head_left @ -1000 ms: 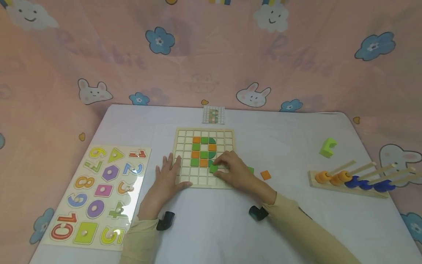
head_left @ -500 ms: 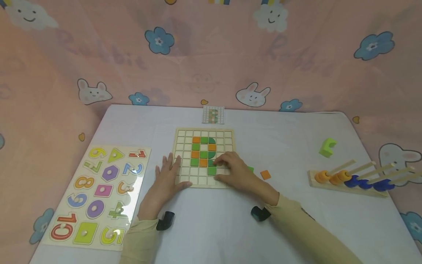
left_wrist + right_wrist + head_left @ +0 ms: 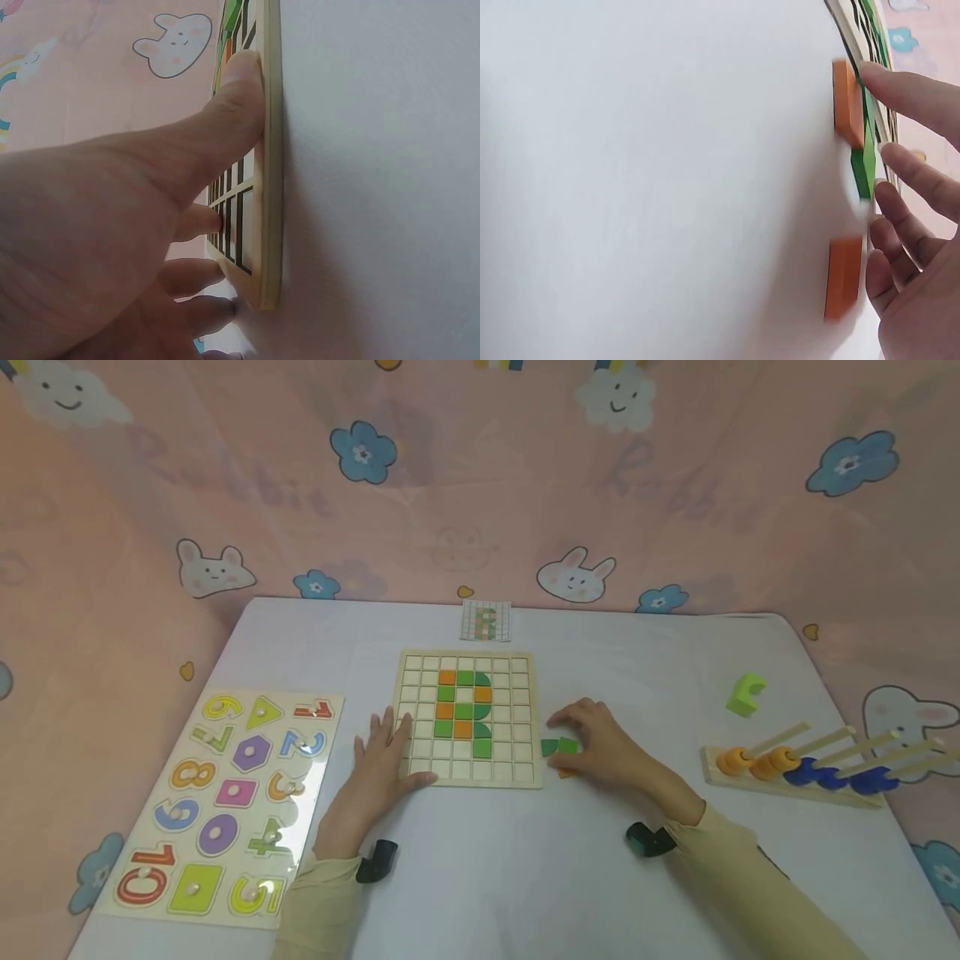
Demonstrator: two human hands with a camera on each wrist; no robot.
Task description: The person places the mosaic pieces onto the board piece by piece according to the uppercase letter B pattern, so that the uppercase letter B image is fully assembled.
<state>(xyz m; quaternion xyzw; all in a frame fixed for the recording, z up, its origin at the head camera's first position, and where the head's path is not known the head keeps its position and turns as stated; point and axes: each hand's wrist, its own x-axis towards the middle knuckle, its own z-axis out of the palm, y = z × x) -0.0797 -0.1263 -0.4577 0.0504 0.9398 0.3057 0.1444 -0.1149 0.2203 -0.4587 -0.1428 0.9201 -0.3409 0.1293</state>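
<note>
A wooden grid board (image 3: 517, 768) lies mid-table, with orange, green and dark green tiles making a B-like pattern; a green tile (image 3: 482, 748) is its lowest piece. My left hand (image 3: 372, 781) rests on the board's left edge, fingers spread, thumb (image 3: 244, 82) on the near-left corner. Right of the board, my right hand (image 3: 611, 752) hovers at loose tiles, its thumb and forefinger apart. Between them are a green tile (image 3: 567, 745), a dark green tile (image 3: 550, 747) and an orange tile (image 3: 567, 772). Another orange tile (image 3: 844, 277) lies beneath the hand in the right wrist view.
Behind the board lies a small pattern card (image 3: 485, 621). A number and shape puzzle (image 3: 303, 777) sits at the left. On the right are a light green block (image 3: 746, 695) and a peg rack (image 3: 795, 785) with orange and blue rings. A printed cloth (image 3: 465, 485) hangs behind.
My right hand has left the green tile lying in the grid and moved right, off the board, to the loose tiles. The left hand has stayed in place.
</note>
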